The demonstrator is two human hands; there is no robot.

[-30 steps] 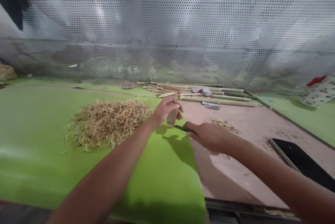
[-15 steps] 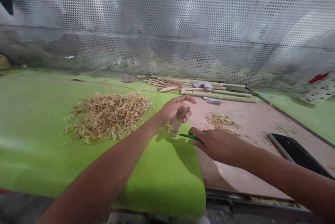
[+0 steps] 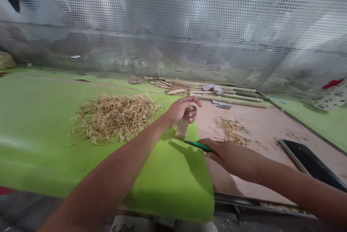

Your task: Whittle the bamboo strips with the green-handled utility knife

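My left hand (image 3: 183, 111) is closed on a small flat block (image 3: 182, 128) that looks like pale wood, with the index finger held off it. The block's lower end points down toward the green mat (image 3: 168, 174). In my right hand (image 3: 223, 152) is a green-handled craft knife (image 3: 202, 146), gripped near its front. Its dark tip lies just below the block's lower end; whether they touch I cannot tell. Left of my hands a heap of thin straw-coloured shreds (image 3: 116, 118) covers part of the mat.
Behind my hands lie several wooden strips (image 3: 230, 100) with folded paper (image 3: 213, 88). A smaller pile of shreds (image 3: 234, 130) and a phone (image 3: 311, 161) rest on the brownish board (image 3: 260, 183) at right. A perforated metal screen (image 3: 173, 18) stands at the back.
My right hand and the knife have drawn slightly down and away from the block, showing more green handle. My left hand keeps hold of the block. The whole view has shifted a little.
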